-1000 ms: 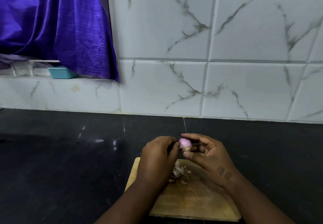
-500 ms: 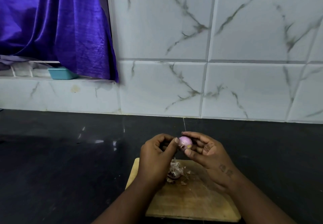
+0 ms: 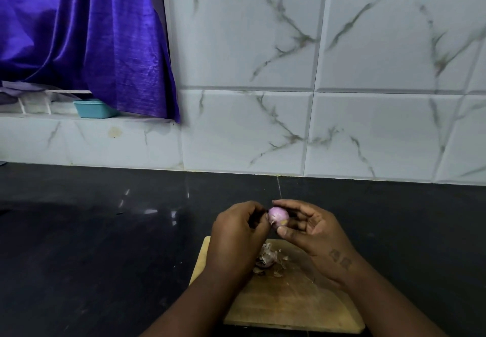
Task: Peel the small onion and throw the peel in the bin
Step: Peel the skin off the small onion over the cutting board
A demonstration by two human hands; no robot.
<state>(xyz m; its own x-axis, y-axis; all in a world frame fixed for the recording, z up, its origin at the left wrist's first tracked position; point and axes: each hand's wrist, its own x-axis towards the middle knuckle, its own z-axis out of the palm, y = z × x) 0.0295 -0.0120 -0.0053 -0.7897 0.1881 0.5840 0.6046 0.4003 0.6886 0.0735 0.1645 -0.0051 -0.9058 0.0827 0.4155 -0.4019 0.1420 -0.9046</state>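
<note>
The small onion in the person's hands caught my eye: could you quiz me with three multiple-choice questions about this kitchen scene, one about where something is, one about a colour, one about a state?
1. Where do the loose peel scraps lie?
A. on the wooden cutting board
B. in the teal tub
C. on the bare black counter

2. What colour is the curtain at upper left?
A. green
B. purple
C. white

3. How is the small onion held?
A. resting alone on the board
B. lying on the counter
C. held in the air, pinched by the right hand, with the left hand at its side

Answers:
1 A, the pale scraps sit on the board below the hands.
2 B, the cloth is shiny purple.
3 C, the right thumb and fingers grip the onion above the board.
</note>
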